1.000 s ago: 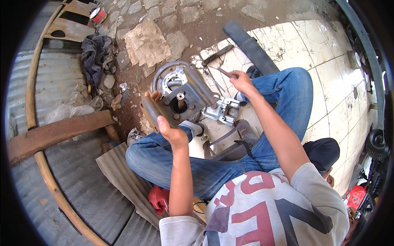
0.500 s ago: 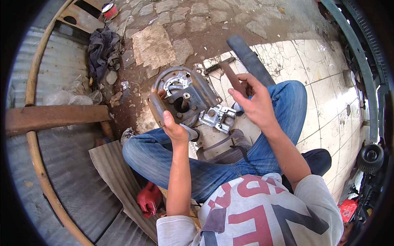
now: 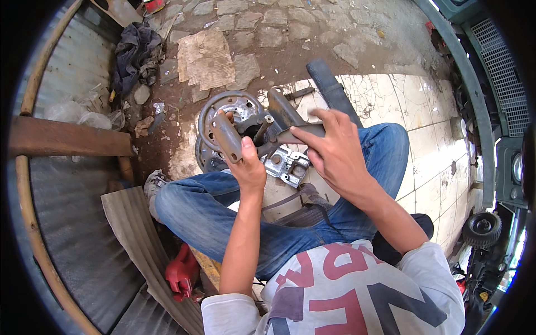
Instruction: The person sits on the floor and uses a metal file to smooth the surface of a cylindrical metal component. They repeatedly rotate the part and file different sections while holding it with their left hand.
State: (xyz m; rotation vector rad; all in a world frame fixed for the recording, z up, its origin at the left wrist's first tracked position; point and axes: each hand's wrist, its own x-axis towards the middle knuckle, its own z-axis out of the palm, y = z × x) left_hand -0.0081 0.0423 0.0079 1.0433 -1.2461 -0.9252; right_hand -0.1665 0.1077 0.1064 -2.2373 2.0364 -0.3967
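Note:
My left hand (image 3: 249, 170) is closed round the curved side plate of a grey metal assembly (image 3: 226, 142), thumb on its near edge. A short bolt-like shaft (image 3: 263, 129) stands up from a dark opening in its middle, and a second curved plate (image 3: 283, 106) rises on the right. My right hand (image 3: 335, 148) grips a flat brown strip (image 3: 301, 133), its far end over the assembly beside the shaft. Behind and under it show a round plate (image 3: 237, 106) with a silvery centre. A silvery cast-metal part (image 3: 287, 166) lies close to my right knee.
A dark flat bar (image 3: 335, 92) and a small dark toothed tool (image 3: 300, 94) lie beyond my hands on cracked white tiles (image 3: 430, 145). A red container (image 3: 182, 272) stands left by a corrugated sheet (image 3: 151, 245). Flattened cardboard (image 3: 205, 61) lies on the stones ahead.
My right hand has moved down and left, bringing the brown strip from above the tiles onto the assembly. The assembly has tilted in my left hand, and the whole view has shifted slightly.

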